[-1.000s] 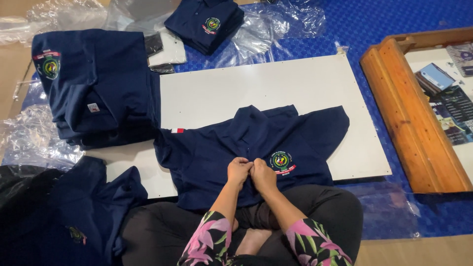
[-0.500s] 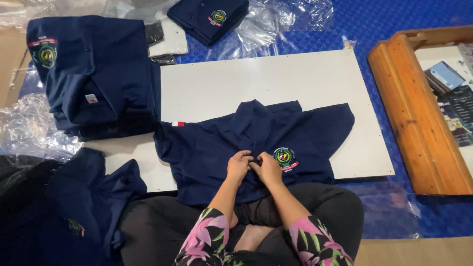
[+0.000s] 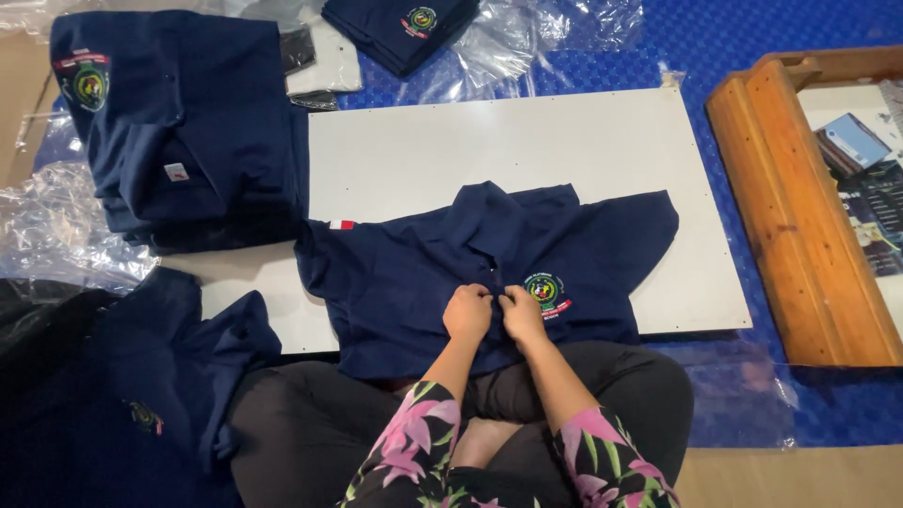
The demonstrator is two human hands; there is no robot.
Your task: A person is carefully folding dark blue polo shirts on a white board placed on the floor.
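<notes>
A navy polo shirt (image 3: 423, 282) lies spread front-up on a white board (image 3: 527, 150) resting on the blue floor mat (image 3: 734, 38), its lower edge over the seated person's lap. The left hand (image 3: 467, 313) and right hand (image 3: 523, 315) sit side by side at the shirt's front opening — both closed, pinching the fabric. A stack of folded navy shirts (image 3: 179, 132) lies left; a wooden tray (image 3: 800, 226) lies right.

Your left hand (image 3: 467, 312) and right hand (image 3: 521, 314) cover the navy shirt's (image 3: 423, 273) placket, so you can't tell what the fingers pinch. The wooden tray (image 3: 800, 226) and shirt stack (image 3: 179, 132) run off-frame.
</notes>
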